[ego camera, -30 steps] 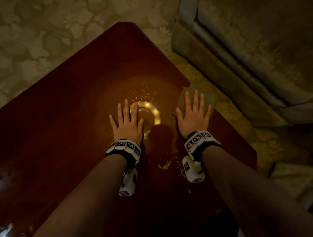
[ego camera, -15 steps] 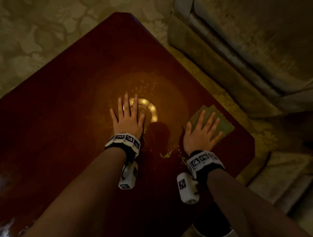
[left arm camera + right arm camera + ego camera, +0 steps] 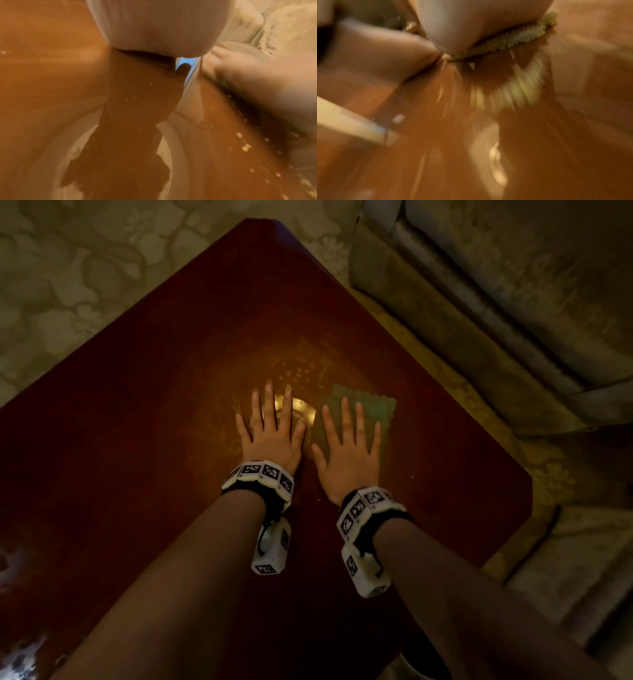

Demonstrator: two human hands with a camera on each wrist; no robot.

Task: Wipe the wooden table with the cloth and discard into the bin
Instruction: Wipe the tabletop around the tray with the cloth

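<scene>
Right hand [image 3: 347, 453] flat, fingers straight, pressing green cloth [image 3: 371, 409] (squarish, corner pointing away); left hand [image 3: 272, 436] flat on table [image 3: 137, 405].

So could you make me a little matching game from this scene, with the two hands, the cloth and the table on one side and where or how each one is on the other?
Column one:
1. left hand
2. right hand
3. cloth
4. table

Column two:
A. dark red wood, dotted with pale crumbs
B. flat on bare wood, fingers spread, over a bright reflection
C. green, lying flat under a palm
D. pressing down on the green square

Pairs: 1-B, 2-D, 3-C, 4-A
</scene>
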